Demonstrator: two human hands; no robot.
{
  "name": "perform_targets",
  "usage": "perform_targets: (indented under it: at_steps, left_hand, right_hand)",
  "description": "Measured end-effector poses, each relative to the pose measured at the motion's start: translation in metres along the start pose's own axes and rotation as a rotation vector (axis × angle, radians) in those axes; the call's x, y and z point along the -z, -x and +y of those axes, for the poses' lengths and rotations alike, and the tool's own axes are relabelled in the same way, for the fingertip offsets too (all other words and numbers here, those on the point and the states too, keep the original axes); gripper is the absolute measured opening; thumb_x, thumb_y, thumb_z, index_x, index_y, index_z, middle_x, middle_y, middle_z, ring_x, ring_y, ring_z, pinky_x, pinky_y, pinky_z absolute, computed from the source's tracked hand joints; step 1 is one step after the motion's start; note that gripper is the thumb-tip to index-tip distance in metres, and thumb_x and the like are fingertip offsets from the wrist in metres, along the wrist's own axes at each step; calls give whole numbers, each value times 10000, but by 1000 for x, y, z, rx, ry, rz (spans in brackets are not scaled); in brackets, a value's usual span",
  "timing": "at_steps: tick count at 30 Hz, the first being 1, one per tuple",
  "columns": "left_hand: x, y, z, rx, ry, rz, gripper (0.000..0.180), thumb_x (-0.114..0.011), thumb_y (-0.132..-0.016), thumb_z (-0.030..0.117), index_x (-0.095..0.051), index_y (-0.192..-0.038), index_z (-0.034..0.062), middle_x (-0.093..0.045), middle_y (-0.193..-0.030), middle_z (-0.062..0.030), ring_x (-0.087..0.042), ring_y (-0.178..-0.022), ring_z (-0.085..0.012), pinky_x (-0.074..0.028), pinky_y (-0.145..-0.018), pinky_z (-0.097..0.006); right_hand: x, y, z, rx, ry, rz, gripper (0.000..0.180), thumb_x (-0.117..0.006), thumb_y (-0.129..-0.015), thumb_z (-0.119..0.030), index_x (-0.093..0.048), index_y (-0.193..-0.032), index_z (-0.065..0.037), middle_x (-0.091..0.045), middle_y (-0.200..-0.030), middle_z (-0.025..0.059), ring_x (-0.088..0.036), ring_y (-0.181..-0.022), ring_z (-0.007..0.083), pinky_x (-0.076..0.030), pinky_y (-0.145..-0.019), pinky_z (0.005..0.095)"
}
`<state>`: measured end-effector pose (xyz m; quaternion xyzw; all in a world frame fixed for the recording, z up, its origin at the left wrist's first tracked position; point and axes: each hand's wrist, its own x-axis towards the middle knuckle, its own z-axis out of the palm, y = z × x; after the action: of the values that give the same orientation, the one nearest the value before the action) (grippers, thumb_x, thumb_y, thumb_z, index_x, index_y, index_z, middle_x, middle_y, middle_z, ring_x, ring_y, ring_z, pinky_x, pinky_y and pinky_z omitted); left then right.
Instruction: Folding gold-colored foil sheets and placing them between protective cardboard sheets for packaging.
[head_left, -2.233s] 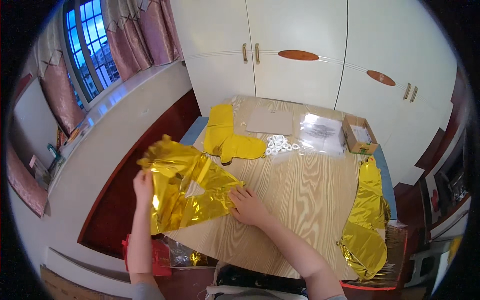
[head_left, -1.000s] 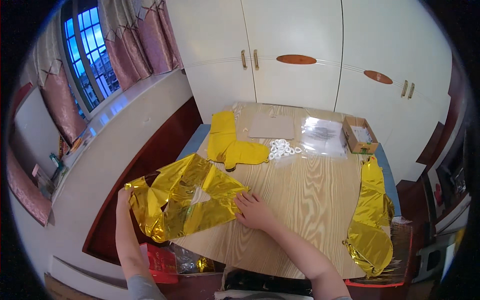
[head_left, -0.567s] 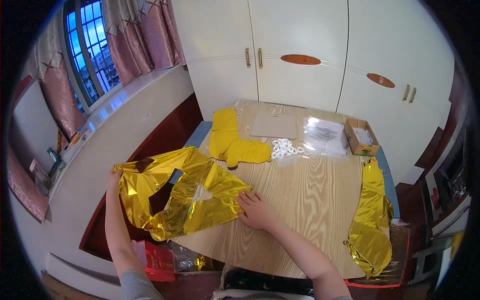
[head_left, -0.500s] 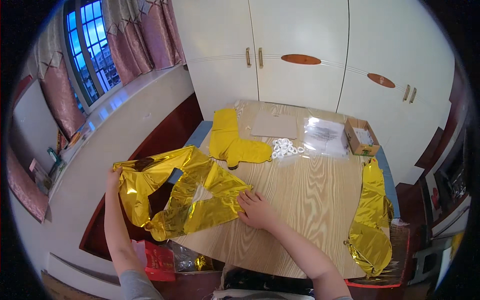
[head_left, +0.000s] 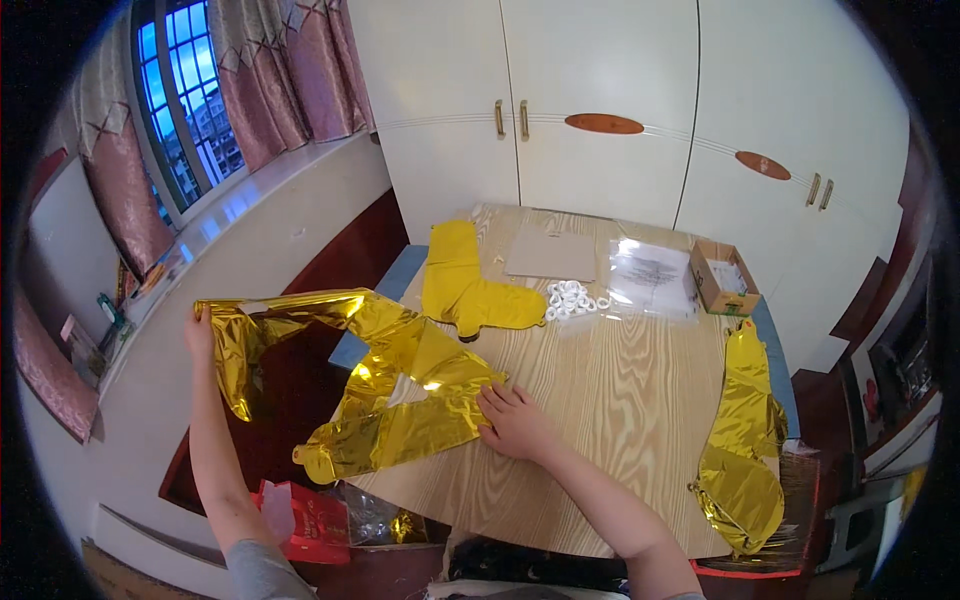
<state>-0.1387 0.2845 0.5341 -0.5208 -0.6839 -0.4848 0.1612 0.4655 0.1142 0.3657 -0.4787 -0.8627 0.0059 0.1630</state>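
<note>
A large flat gold foil balloon [head_left: 405, 430] with an opening in its middle lies over the table's left edge. My left hand [head_left: 201, 328] is closed on its far left corner and holds that end up beyond the table, so the foil stretches and hangs there. My right hand [head_left: 515, 420] rests flat on the table, fingers stretched over the balloon's right corner. Behind it lies an L-shaped yellow-gold foil balloon [head_left: 495, 303]. Another deflated gold balloon [head_left: 743, 440] hangs along the table's right edge.
On the wooden table [head_left: 620, 420] are white rings [head_left: 568, 298], a grey-beige card [head_left: 550, 256], a clear sleeve with a printed sheet [head_left: 652, 280] and a small cardboard box [head_left: 735, 303]. A red bag [head_left: 318, 525] sits below the left edge. White cabinets [head_left: 600, 60] stand behind.
My left hand has moved up and to the left, pulling the balloon's left end farther out and taut. The near left corner of the foil has flattened. My right hand has stayed in place.
</note>
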Motion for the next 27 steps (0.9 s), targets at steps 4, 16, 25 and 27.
perform_targets:
  at_steps: [4,16,25,27]
  left_hand:
    - [-3,-4,12,-29,102,-2,282,-638,-907,233,-638,-948,-46,-617,-697,-108,-527,-623,-164,-424,-582,-370]
    - [6,9,97,-212,1,-256,263,-629,-907,212,-606,-898,-49,-508,-586,-96,-466,-556,-149,-384,-530,-351]
    - [5,25,129,-217,61,-115,246,-612,-917,212,-596,-889,-32,-521,-636,-130,-471,-592,-169,-394,-566,-359]
    - [8,21,127,-147,-26,-59,227,-619,-906,205,-632,-913,-22,-616,-698,-161,-574,-621,-230,-444,-607,-371]
  right_hand:
    - [-1,2,2,-8,-1,11,574,-464,-939,-378,-451,-1367,4,-443,-1442,168,-376,-1363,310,-260,-1127,489]
    - [0,4,3,-33,21,-21,580,-420,-954,-399,-433,-1399,-27,-441,-1454,146,-352,-1388,286,-251,-1137,478]
    - [-1,5,5,-39,-7,-23,569,-422,-952,-387,-441,-1387,-20,-435,-1457,147,-365,-1380,292,-248,-1136,491]
    - [-2,6,5,-31,2,-1,563,-423,-951,-383,-449,-1380,-18,-441,-1453,146,-370,-1377,292,-253,-1133,492]
